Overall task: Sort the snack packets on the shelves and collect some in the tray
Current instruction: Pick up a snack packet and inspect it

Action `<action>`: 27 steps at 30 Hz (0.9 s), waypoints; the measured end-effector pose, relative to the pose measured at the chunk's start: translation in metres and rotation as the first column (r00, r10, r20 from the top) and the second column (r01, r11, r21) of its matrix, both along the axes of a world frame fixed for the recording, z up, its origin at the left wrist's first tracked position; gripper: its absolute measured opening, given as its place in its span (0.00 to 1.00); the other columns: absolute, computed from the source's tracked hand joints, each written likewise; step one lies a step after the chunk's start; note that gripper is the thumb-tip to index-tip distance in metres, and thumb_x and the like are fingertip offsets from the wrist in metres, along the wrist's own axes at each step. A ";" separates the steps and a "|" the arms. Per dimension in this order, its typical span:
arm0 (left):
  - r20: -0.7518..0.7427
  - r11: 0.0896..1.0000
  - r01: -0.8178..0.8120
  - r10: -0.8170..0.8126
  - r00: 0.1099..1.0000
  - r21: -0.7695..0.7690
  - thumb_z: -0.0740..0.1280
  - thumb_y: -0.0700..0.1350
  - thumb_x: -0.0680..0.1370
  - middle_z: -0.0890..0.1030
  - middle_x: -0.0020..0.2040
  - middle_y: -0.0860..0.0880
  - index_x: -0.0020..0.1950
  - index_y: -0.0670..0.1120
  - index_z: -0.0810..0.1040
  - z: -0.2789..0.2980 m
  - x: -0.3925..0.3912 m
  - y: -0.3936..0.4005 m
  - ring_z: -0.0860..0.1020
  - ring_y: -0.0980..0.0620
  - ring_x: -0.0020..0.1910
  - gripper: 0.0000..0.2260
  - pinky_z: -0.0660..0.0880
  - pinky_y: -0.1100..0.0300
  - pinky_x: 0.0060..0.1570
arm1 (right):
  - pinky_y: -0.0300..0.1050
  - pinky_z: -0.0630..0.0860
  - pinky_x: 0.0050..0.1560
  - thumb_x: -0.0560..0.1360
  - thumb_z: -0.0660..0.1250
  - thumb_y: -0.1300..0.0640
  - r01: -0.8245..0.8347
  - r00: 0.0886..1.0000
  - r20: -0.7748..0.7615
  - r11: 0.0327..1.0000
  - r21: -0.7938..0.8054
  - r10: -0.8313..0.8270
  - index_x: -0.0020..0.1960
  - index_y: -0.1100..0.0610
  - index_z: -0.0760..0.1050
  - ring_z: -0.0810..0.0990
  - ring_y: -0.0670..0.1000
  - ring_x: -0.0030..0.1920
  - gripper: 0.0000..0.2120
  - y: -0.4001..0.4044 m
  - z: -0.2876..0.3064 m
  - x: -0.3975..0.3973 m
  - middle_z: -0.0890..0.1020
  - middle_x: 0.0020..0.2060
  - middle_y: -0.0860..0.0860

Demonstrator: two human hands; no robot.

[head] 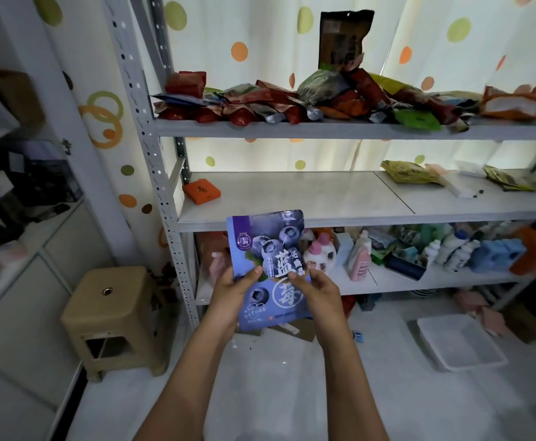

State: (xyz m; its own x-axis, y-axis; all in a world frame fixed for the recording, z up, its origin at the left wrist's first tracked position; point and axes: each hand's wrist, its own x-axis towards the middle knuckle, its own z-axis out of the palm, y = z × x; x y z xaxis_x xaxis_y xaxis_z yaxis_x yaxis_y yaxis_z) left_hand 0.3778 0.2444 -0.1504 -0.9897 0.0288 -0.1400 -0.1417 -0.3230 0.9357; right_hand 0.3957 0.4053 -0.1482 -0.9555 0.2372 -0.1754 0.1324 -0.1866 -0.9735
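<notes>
Both hands held a flat blue-and-purple plastic snack pouch printed with blueberries (268,268) upright in front of the white metal shelving unit (323,128), at the height of its lower shelves. The left hand (233,297) gripped the pouch's lower left edge, thumb on the printed face; the right hand (317,292) pinched its lower right edge the same way. So each grip was closed on the pouch.

On the top shelf, far and above, lay a loose heap of red, orange and green foil snack packets (292,103), with one dark brown packet (343,39) standing upright behind them. The middle shelf carried a small orange box (201,193) at its left and yellow-green packets (411,171) at its right. A shallow white plastic tray (432,342) sat on the floor to the right, well apart from the hands. A tan plastic stool (114,316) stood on the left.
</notes>
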 end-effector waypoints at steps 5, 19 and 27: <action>0.024 0.997 -0.070 0.070 0.997 0.013 0.72 0.42 0.73 0.83 0.57 0.43 0.64 0.44 0.75 -0.008 0.003 -0.009 0.84 0.43 0.50 0.20 0.81 0.51 0.46 | 0.48 0.81 0.46 0.73 0.74 0.59 -0.064 0.998 -0.004 0.998 -0.031 0.063 0.52 0.68 0.77 0.86 0.55 0.43 0.14 -0.004 -0.003 0.014 0.86 0.45 0.59; -0.228 0.939 -0.127 0.054 0.972 -0.319 0.73 0.49 0.74 0.80 0.59 0.49 0.64 0.49 0.74 -0.002 0.002 0.027 0.79 0.49 0.59 0.20 0.77 0.49 0.57 | 0.36 0.80 0.39 0.74 0.73 0.64 0.099 0.990 -0.099 0.995 -0.010 -0.099 0.52 0.61 0.82 0.85 0.45 0.38 0.07 0.011 0.005 0.037 0.87 0.42 0.51; -0.308 0.914 -0.102 -0.026 0.951 -0.392 0.69 0.42 0.78 0.80 0.51 0.51 0.53 0.50 0.76 0.003 0.010 0.066 0.79 0.49 0.52 0.06 0.77 0.59 0.48 | 0.37 0.80 0.39 0.75 0.71 0.64 0.167 0.978 -0.117 0.985 -0.051 -0.172 0.52 0.56 0.81 0.85 0.48 0.41 0.06 0.019 0.010 0.045 0.86 0.44 0.52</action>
